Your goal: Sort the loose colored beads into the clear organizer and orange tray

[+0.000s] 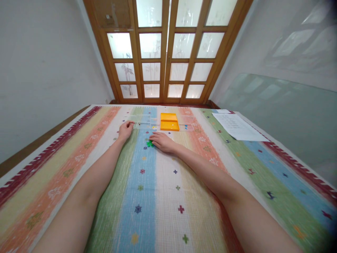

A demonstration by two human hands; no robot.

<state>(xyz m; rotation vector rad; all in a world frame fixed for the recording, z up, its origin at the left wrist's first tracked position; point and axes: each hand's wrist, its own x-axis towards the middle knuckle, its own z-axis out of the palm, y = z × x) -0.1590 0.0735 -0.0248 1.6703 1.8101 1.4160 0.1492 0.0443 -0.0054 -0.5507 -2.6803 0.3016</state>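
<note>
Left hand (125, 130): thumb and fingertips drawn close together at the left end of the clear plastic container (144, 123). Whether they pinch its edge or merely rest there: cannot tell at this size.

Right hand (162, 141): palm down, fingers extended and slightly bent, fingertips at a small cluster of green pieces (150, 143) on the blue stripe of the tablecloth (168, 196). Cannot tell whether any piece is gripped; the fingers hide part of the cluster.

Position: green pieces lie on the near side of the clear container. An orange case (169, 122), opened to show 2 sections, stands beyond the right hand. Small blue pieces (186, 126) show to its right, and small yellow bits (154, 127) just to its left.

Risks, as judged:
1. Pieces look small and loose; a sideways sweep of the right fingers could scatter them across the cloth.
2. A tug or press by the left fingers could shift or tip the clear container and disturb small contents.
3. Lifting the right wrist low and forward could knock the orange case.
4. The cloth's printed motifs resemble small parts; a stray green piece could be overlooked against them.
</note>
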